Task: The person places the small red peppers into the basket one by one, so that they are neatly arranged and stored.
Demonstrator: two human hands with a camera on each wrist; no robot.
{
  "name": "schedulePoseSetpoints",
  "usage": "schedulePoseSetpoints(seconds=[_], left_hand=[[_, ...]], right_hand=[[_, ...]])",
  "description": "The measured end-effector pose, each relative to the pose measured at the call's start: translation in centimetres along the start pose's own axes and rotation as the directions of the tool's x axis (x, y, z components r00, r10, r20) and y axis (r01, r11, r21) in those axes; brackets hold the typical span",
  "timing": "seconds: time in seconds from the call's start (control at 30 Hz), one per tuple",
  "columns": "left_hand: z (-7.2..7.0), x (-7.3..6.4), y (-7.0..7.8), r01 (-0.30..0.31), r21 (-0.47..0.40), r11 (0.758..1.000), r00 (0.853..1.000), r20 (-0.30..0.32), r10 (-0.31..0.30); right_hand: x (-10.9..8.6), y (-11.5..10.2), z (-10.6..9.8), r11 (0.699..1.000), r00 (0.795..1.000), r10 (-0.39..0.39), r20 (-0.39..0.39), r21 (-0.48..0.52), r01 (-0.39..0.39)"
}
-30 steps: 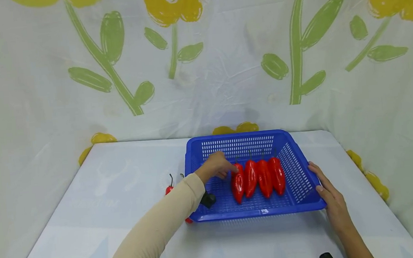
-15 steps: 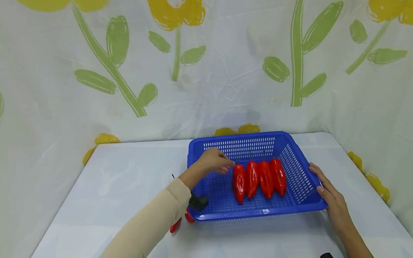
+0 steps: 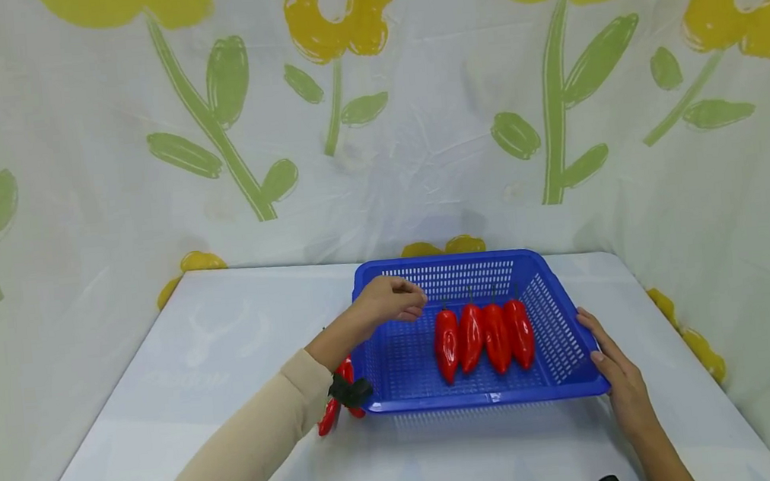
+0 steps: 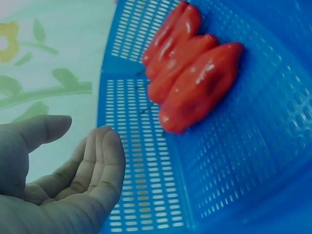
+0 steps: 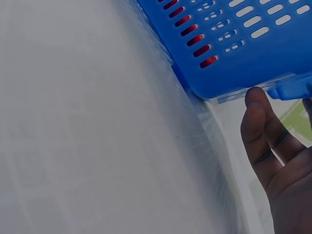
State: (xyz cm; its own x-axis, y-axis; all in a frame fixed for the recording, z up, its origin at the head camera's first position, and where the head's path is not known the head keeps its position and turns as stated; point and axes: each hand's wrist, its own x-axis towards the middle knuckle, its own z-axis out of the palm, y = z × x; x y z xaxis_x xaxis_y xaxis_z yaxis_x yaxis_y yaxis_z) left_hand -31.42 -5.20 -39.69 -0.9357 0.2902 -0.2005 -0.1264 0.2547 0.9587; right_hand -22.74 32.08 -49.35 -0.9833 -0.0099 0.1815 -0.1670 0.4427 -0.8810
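Note:
A blue perforated plastic basket (image 3: pixel 406 405) stands on the white table, with several glossy red peppers (image 3: pixel 471 337) lying side by side in it. My left hand (image 3: pixel 390 299) is above the basket's left part, just left of the peppers. In the left wrist view this left hand (image 4: pixel 78 180) has loosely bent fingers, a gap between thumb and fingertips, and holds nothing. At the basket's right rim my right hand (image 3: pixel 616 373) holds the edge. The right wrist view shows its fingers (image 5: pixel 253 122) against the rim, with red showing through the wall slots.
More red peppers (image 3: pixel 329 416) lie on the table (image 3: pixel 230 361) left of the basket, partly hidden by the left forearm. A flower-printed cloth (image 3: pixel 432 152) hangs behind the table and along its sides.
My left hand has let go at the leftmost pepper and drawn back to the left and slightly up. My right hand stays on the rim; the peppers in the basket keep their places.

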Motion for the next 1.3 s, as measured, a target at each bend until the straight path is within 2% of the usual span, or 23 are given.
schedulePoseSetpoints(seconds=[0.2,0.43,0.53,0.7,0.93,1.3], left_hand=[[-0.9,-1.4,0.3,-0.062,-0.048,0.997,0.998,0.013,0.063],[-2.7,-2.9,0.1,-0.102,-0.090,0.991,0.995,-0.016,0.101],[-3.8,-3.7,-0.4,-0.134,-0.124,0.983,0.990,-0.063,0.127],[-5.9,-5.0,-1.5,-0.186,-0.145,0.972,0.972,-0.169,0.161],[-7.2,-6.1,-4.1,-0.121,-0.108,0.987,0.969,-0.228,0.094],[-8.0,-7.3,-7.5,-0.069,-0.111,0.991,0.947,-0.320,0.030]], right_hand=[[0.1,-0.1,-0.1,1.000,1.000,0.004,0.005,-0.004,-0.004],[0.1,-0.2,-0.1,1.000,1.000,0.016,0.004,0.005,-0.016],[0.1,-0.3,-0.1,1.000,1.000,0.020,0.004,0.007,-0.020],[0.1,-0.3,-0.1,1.000,1.000,0.014,0.009,0.019,-0.014],[0.1,-0.3,-0.1,1.000,1.000,0.028,0.004,0.011,-0.028],[-0.1,-0.2,0.1,1.000,1.000,0.014,0.004,0.015,-0.014]])
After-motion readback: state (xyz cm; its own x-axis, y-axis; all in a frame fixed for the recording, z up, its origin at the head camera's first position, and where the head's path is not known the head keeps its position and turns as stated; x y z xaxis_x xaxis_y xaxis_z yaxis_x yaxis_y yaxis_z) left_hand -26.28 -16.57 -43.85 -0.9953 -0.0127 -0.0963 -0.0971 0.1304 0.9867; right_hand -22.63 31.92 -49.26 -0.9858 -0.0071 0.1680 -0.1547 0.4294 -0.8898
